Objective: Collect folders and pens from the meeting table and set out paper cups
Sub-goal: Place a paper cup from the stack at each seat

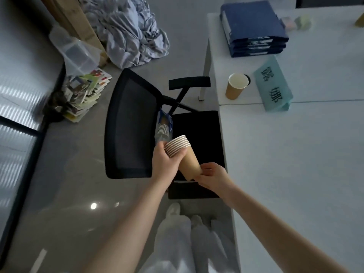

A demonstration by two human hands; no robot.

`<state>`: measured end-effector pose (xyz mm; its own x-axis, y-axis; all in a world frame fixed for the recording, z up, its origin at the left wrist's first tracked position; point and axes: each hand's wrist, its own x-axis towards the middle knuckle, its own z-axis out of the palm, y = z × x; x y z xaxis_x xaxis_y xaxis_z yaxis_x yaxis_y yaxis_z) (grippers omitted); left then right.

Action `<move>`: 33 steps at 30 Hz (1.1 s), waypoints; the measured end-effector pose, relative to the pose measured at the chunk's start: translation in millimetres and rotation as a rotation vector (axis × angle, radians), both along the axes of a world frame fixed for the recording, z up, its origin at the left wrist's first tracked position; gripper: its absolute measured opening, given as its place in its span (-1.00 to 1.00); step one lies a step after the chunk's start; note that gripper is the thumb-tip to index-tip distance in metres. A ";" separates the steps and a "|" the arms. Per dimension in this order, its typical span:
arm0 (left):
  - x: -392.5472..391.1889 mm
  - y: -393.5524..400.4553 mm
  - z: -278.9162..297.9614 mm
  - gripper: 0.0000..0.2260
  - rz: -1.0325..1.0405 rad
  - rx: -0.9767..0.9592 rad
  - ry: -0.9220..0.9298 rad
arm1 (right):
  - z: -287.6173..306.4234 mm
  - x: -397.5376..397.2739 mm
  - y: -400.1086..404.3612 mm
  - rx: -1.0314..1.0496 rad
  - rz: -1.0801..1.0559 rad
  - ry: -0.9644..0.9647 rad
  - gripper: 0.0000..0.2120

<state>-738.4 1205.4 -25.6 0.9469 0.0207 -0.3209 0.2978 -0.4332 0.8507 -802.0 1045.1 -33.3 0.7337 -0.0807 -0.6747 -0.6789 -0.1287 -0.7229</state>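
Paper cups first, from the head view: nested stack of brown paper cups with white rims (182,154) held over the black mesh office chair (134,125), beside the white meeting table (295,154). Left hand (164,161) clamped round the rim end of the stack; right hand (211,175) pinching the base of the lowest cup, seemingly to pull one free. More cups in a clear plastic sleeve (163,128) just behind the left hand. Only one single brown paper cup (236,86) standing on the table, next to a pale green folded name card (273,85). Pile of dark blue folders (254,26) at the far corner, apparently gathered. No pens visible. Most cups likely left to place.
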 end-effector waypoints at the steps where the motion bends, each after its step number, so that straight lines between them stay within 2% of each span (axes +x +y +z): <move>1: 20.1 -3.4 -12.8 -0.53 -0.032 -0.007 0.023 | -14.0 15.2 -1.1 0.020 -0.036 0.022 -0.48; 4: 66.5 -10.0 -45.0 -0.43 -0.163 0.035 0.085 | -45.2 49.3 -1.6 0.017 -0.079 0.057 -0.42; 6: 95.0 -15.6 -69.3 -0.50 -0.251 0.101 0.092 | -68.2 71.7 -0.6 -0.016 -0.089 0.061 -0.40; 10: 149.1 -26.0 -132.4 -0.65 -0.424 0.321 -0.012 | -132.0 119.4 3.8 -0.087 -0.143 0.141 -0.39; 13: 179.7 -29.7 -177.3 -0.66 -0.556 0.438 -0.021 | -182.4 145.6 10.1 -0.115 -0.197 0.212 -0.38; 17: 206.9 -29.4 -226.0 -0.64 -0.689 0.461 0.047 | -235.9 162.4 20.6 -0.156 -0.230 0.214 -0.36; 20: 215.5 -29.4 -255.6 -0.63 -0.764 0.534 -0.044 | -268.4 168.8 29.4 -0.135 -0.253 0.238 -0.35; 23: 219.1 -31.3 -273.3 -0.69 -0.871 0.781 -0.173 | -292.8 169.1 36.8 -0.137 -0.262 0.265 -0.45; 26: 220.3 -29.1 -281.7 -0.73 -0.988 0.991 -0.211 | -304.5 167.4 37.6 -0.108 -0.288 0.295 -0.49; 30: 219.8 -25.0 -279.8 -0.60 -1.078 1.088 -0.205 | -301.0 162.9 33.3 -0.043 -0.297 0.313 -0.46; 33: 216.3 -25.1 -271.3 -0.59 -1.088 1.075 -0.213 | -296.3 158.4 25.7 -0.031 -0.306 0.322 -0.53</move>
